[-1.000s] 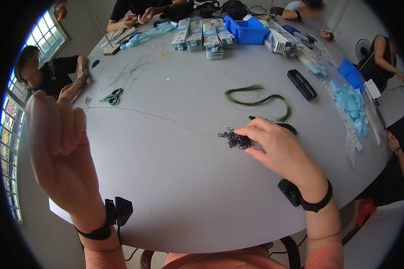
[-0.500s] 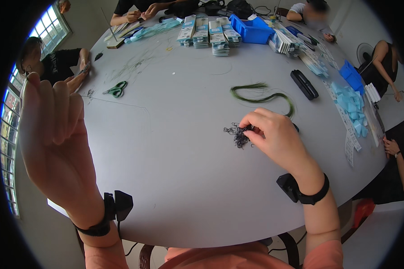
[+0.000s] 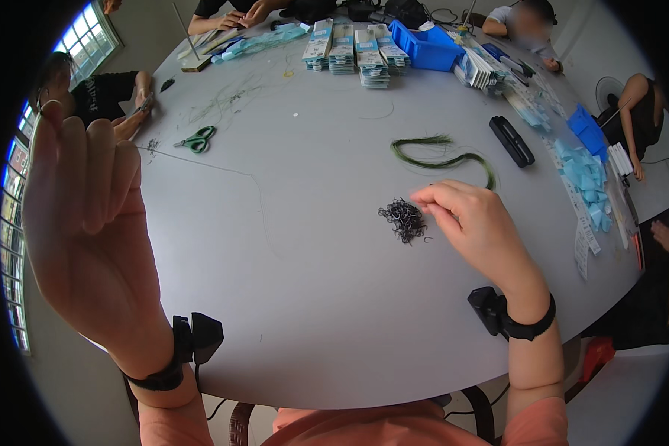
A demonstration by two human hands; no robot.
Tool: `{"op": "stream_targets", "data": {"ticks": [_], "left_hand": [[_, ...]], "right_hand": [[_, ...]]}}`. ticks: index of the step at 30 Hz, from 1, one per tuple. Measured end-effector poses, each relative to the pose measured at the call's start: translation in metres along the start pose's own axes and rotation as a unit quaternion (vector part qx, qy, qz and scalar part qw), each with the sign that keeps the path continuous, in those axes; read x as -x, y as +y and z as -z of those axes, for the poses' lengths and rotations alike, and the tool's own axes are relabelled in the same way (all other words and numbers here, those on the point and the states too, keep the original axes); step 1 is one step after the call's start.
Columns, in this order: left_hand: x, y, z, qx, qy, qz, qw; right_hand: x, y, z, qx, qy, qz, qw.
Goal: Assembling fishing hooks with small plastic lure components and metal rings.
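Observation:
A small heap of black wire hooks (image 3: 404, 218) lies on the grey round table (image 3: 312, 297). My right hand (image 3: 472, 230) hovers just right of the heap, thumb and forefinger pinched together at its edge; anything between them is too small to see. My left hand (image 3: 89, 223) is raised close to the camera, back toward me, fingers together and slightly bent, so its palm side is hidden. A thin line (image 3: 215, 169) runs across the table from near that hand. Both wrists wear black bands.
A green cord bundle (image 3: 442, 157), a black case (image 3: 511, 140) and green scissors (image 3: 197, 139) lie on the table. Card stacks (image 3: 349, 53), a blue bin (image 3: 427, 44) and blue packets (image 3: 583, 178) line the far and right sides. Other people sit around the table.
My right hand has drawn back off the hook heap to its right side, fingertips now pinched. My left hand stays raised.

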State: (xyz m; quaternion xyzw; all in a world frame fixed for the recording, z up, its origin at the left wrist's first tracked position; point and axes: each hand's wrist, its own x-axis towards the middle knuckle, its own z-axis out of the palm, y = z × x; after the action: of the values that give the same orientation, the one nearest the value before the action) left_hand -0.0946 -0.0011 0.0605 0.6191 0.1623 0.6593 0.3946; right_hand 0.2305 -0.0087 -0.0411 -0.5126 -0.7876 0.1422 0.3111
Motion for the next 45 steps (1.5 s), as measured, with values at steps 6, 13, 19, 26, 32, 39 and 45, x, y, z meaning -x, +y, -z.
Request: {"op": "stream_targets", "data": {"ticks": [6,13,19,26,32,39,45], "left_hand": [[0.002,-0.005,0.001,0.016,-0.007,0.013,1.000],[0.001,-0.018,0.016,0.036,-0.019,-0.023,0.999],[0.003,-0.019,0.015,0.044,-0.005,-0.017,0.999],[0.003,-0.008,0.000,0.020,0.012,0.021,1.000],[0.002,-0.009,-0.005,0.041,0.003,0.025,0.999],[0.004,-0.008,-0.007,0.044,-0.023,0.020,0.999],[0.005,-0.011,-0.006,0.051,-0.047,0.019,0.997]], "right_hand": [[0.011,-0.003,0.001,0.020,-0.115,0.007,0.993],[0.011,-0.001,0.002,0.025,-0.037,0.012,0.999],[0.014,0.005,0.007,0.048,-0.132,-0.040,0.989],[0.005,0.002,0.002,0.025,-0.078,-0.013,0.997],[-0.011,0.005,-0.013,0.043,-0.062,0.011,0.997],[-0.020,0.009,-0.016,0.029,-0.070,-0.018,0.997],[-0.019,0.003,-0.011,-0.045,-0.003,-0.029,0.999]]}}
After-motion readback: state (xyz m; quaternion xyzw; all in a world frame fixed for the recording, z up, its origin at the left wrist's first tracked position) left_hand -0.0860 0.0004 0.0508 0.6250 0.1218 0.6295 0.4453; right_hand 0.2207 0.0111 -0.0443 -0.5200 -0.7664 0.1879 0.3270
